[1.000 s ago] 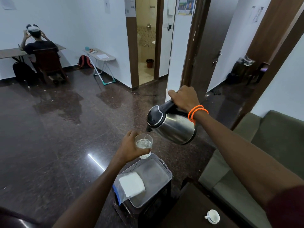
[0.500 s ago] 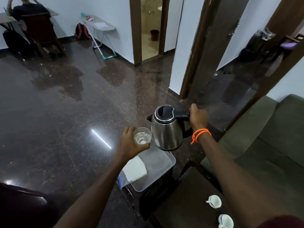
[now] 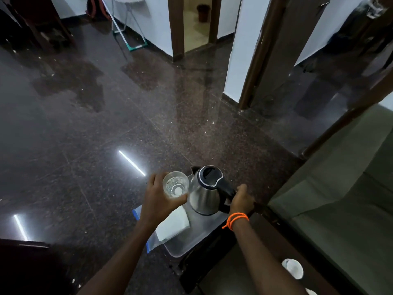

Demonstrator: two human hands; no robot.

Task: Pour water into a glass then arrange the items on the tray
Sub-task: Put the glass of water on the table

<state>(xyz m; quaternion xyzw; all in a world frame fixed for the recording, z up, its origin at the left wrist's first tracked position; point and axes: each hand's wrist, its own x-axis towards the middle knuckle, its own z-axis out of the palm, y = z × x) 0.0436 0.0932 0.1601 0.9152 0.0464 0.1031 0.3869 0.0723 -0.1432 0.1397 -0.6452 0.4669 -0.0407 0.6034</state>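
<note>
A clear glass (image 3: 175,185) with water in it is gripped from the left by my left hand (image 3: 158,199), held above the near left part of a grey plastic tray (image 3: 192,238). A steel kettle (image 3: 205,191) with a black lid stands upright at the tray's far end, close beside the glass. My right hand (image 3: 241,200), with orange bands at the wrist, grips the kettle's black handle. A white folded napkin (image 3: 175,224) in a clear pouch lies on the tray's left side, partly under my left hand.
The tray rests on a small dark stool (image 3: 202,265) on a polished dark floor. A dark low table (image 3: 244,271) with a white cup (image 3: 292,268) is at the lower right. A green sofa (image 3: 340,199) fills the right side. Doorways lie further back.
The kettle has gone from tilted over the glass to upright, then down onto the tray's far end. The glass stayed in my left hand. The camera has tipped downward.
</note>
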